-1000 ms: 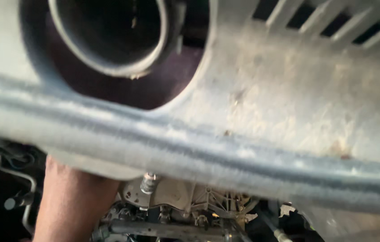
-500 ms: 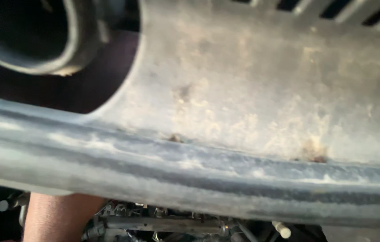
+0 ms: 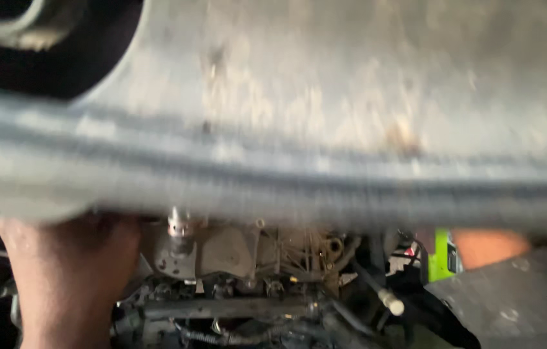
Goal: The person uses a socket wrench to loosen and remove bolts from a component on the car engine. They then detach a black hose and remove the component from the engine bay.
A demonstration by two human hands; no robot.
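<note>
A wide, dusty grey metal panel (image 3: 325, 97) with a raised ridge fills the upper two thirds of the view, very blurred. My left hand (image 3: 70, 271) rises from the lower left and goes in behind the panel's lower edge, so its fingers are hidden. It is beside a small metal fitting (image 3: 180, 226) on the grimy engine parts (image 3: 254, 258). At the right edge, what looks like my right hand (image 3: 493, 247) shows just under the panel, next to a lime-green object (image 3: 441, 255). Its fingers are hidden too.
A round dark opening with a pale ring (image 3: 21, 32) sits at the upper left of the panel. Hoses and cables (image 3: 377, 291) run through the dark engine space below. A flat dark grey slab (image 3: 519, 297) lies at the lower right.
The view has shifted right and down, so the round opening slid toward the upper left corner. More engine parts, the green object and the right hand have come into sight.
</note>
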